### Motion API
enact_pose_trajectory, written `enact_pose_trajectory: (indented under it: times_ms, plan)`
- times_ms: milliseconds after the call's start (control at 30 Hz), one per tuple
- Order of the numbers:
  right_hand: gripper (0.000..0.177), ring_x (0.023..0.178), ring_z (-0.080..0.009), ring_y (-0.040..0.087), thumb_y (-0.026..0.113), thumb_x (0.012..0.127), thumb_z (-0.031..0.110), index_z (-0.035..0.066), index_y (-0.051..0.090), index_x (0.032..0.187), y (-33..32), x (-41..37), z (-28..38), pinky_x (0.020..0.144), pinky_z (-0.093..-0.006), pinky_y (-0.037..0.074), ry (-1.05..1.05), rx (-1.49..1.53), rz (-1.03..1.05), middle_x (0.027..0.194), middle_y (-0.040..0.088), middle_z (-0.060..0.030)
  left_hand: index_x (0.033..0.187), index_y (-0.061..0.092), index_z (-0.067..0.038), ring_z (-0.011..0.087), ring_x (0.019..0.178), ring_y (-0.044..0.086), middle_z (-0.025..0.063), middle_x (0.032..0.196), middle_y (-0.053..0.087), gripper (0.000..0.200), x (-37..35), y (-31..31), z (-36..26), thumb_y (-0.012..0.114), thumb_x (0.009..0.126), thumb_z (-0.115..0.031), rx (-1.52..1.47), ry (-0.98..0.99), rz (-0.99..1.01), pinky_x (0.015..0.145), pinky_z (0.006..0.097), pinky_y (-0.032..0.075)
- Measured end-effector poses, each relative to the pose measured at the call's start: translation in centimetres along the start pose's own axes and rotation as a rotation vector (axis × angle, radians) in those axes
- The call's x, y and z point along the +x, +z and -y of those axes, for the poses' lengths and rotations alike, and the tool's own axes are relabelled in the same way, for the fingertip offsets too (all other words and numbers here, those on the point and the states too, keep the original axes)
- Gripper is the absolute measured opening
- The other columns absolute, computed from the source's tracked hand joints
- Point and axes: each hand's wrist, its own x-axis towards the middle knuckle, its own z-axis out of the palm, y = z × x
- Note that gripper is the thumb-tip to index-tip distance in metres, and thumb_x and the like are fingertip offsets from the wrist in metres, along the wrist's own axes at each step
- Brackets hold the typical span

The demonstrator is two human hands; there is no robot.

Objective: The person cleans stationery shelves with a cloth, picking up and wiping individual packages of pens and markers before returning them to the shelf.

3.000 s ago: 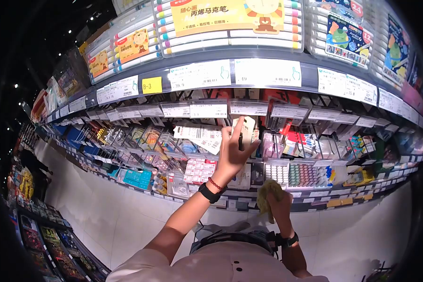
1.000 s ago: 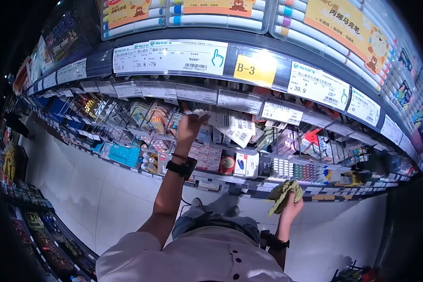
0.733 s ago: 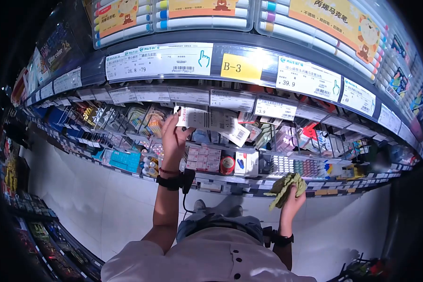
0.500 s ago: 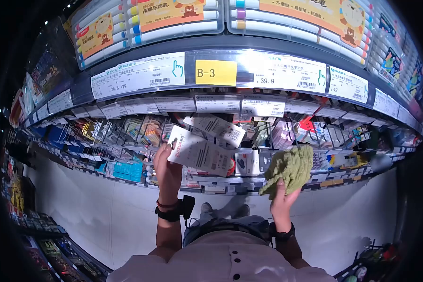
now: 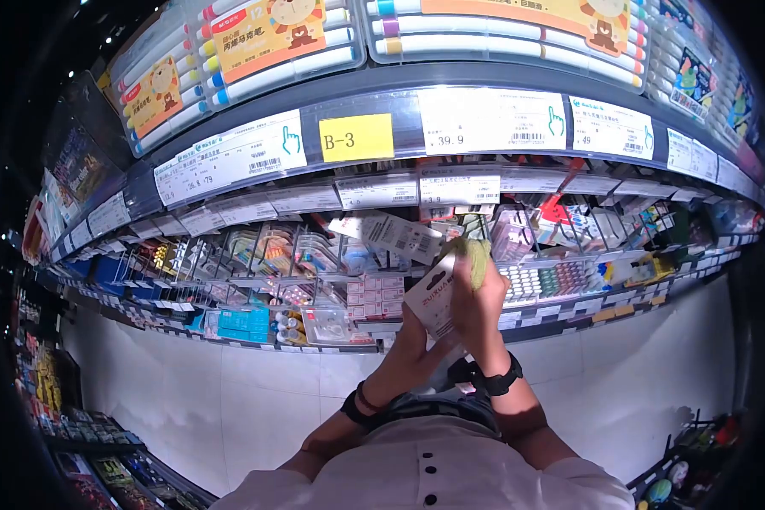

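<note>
A white printed card package [image 5: 434, 299] is tilted in my left hand [image 5: 408, 347], in front of the lower shelves. My right hand [image 5: 482, 313] is pressed over the right side of the package, with a green cloth [image 5: 479, 263] bunched between its fingers. Both hands are close together at the package. Another white card package [image 5: 388, 234] hangs just above and behind them, not touched by my left hand.
A shelf edge with price labels and a yellow B-3 tag [image 5: 356, 138] runs across above the hands. Marker sets [image 5: 272, 38] stand on top. Hooks with hanging goods and small boxes [image 5: 376, 297] fill the lower levels. Pale tiled floor [image 5: 255, 374] lies below.
My left hand has moved right with the card package, now turned more upright. My right hand has come left and up with the cloth, from apart to over the package.
</note>
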Motion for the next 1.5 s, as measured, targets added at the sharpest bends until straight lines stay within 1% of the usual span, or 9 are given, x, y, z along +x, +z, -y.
enact_pose_trajectory:
  times_ms: [233, 333, 567, 667, 733, 833, 1033, 1333, 1500]
  plan:
    - [0.023, 0.064, -0.0059, 0.05, 0.049, 0.089, 0.021, -0.002, 0.056, 0.087, -1.6, -0.5, 1.1, 0.058, -0.0245, 0.043, 0.546, 0.524, 0.054, 0.069, 0.058, -0.0031, 0.133, 0.014, 0.0, 0.0246, 0.109, 0.044, 0.0188, 0.126, 0.034, 0.043, -0.4, 1.2, 1.4, 0.027, 0.093, -0.009, -0.164, -0.177, -0.106, 0.091, 0.0329, 0.035]
    - [0.026, 0.078, -0.0072, 0.05, 0.046, 0.091, 0.023, -0.002, 0.054, 0.097, -1.4, -1.8, 2.7, 0.067, -0.0228, 0.043, 0.386, 0.627, 0.139, 0.088, 0.058, -0.0044, 0.135, 0.015, -0.002, 0.0215, 0.117, 0.034, 0.0135, 0.129, 0.032, 0.045, 1.5, 1.2, 0.2, 0.03, 0.093, -0.008, -0.363, -0.117, -0.329, 0.098, 0.0327, 0.029]
    - [0.035, 0.083, -0.0098, 0.049, 0.045, 0.092, 0.027, -0.002, 0.046, 0.112, -2.5, -2.8, 2.9, 0.072, -0.0253, 0.042, 0.555, 0.925, 0.192, 0.094, 0.054, -0.0066, 0.136, 0.009, 0.0, 0.0245, 0.118, 0.035, 0.0168, 0.13, 0.029, 0.073, 1.2, 1.5, -0.3, 0.054, 0.079, -0.013, -0.024, -0.037, -0.165, 0.096, 0.0358, 0.031]
    - [0.037, 0.087, -0.0116, 0.049, 0.043, 0.092, 0.028, -0.002, 0.045, 0.113, -2.6, -4.7, 2.0, 0.074, -0.0269, 0.043, 0.315, 0.527, 0.387, 0.099, 0.053, -0.0072, 0.136, 0.01, 0.0, 0.0224, 0.122, 0.031, 0.0139, 0.132, 0.028, 0.08, -0.7, 0.8, 1.7, 0.06, 0.076, -0.02, -0.394, -0.314, 0.112, 0.099, 0.0339, 0.028]
    - [0.034, 0.105, -0.0264, 0.047, 0.046, 0.088, 0.018, -0.003, 0.044, 0.115, -2.6, -4.4, 3.4, 0.093, -0.0363, 0.034, 0.4, 0.472, 0.432, 0.109, 0.051, -0.0156, 0.136, 0.012, -0.002, 0.0201, 0.123, 0.029, 0.0128, 0.133, 0.028, 0.078, -0.7, 0.6, 2.0, 0.052, 0.082, -0.042, -0.512, -0.361, 0.133, 0.1, 0.0312, 0.026]
    - [0.037, 0.116, -0.0434, 0.033, 0.05, 0.079, 0.008, -0.005, 0.045, 0.114, -2.4, -3.1, 3.3, 0.104, -0.0458, 0.018, -0.022, 0.216, 0.441, 0.114, 0.046, -0.0257, 0.136, 0.014, -0.003, 0.0193, 0.124, 0.029, 0.0124, 0.135, 0.028, 0.076, -0.5, 0.6, 1.2, 0.033, 0.085, -0.057, -0.592, -0.378, 0.06, 0.101, 0.0305, 0.026]
    - [0.041, 0.112, -0.0463, 0.038, 0.052, 0.078, 0.015, -0.005, 0.046, 0.114, -1.8, -4.1, 2.7, 0.099, -0.0491, 0.027, -0.257, -0.012, 0.436, 0.115, 0.047, -0.0261, 0.135, 0.023, -0.006, 0.023, 0.121, 0.038, 0.0127, 0.133, 0.035, 0.075, 0.6, 0.2, -1.2, 0.018, 0.086, -0.063, -0.799, -0.474, -0.314, 0.101, 0.033, 0.031]
    - [0.037, 0.098, -0.0355, 0.054, 0.052, 0.074, 0.007, -0.003, 0.05, 0.11, -2.8, -5.1, 0.1, 0.082, -0.0373, 0.047, -0.272, 0.112, 0.544, 0.113, 0.052, -0.0209, 0.135, 0.023, -0.009, 0.0271, 0.114, 0.045, 0.0144, 0.126, 0.042, 0.079, 1.7, -3.3, -1.2, 0.019, 0.082, -0.067, -1.083, -0.276, -0.303, 0.094, 0.0413, 0.039]
    - [0.013, 0.053, -0.0323, 0.058, 0.053, 0.078, 0.006, -0.004, 0.06, 0.076, -7.3, -5.0, -1.8, 0.051, -0.0353, 0.044, -0.089, -0.134, 0.247, 0.058, 0.055, -0.018, 0.129, 0.033, -0.01, 0.0225, 0.091, 0.053, 0.0095, 0.098, 0.054, 0.066, 2.7, -6.4, -0.6, 0.02, 0.087, -0.059, -1.119, -0.181, -0.44, 0.09, 0.046, 0.04]
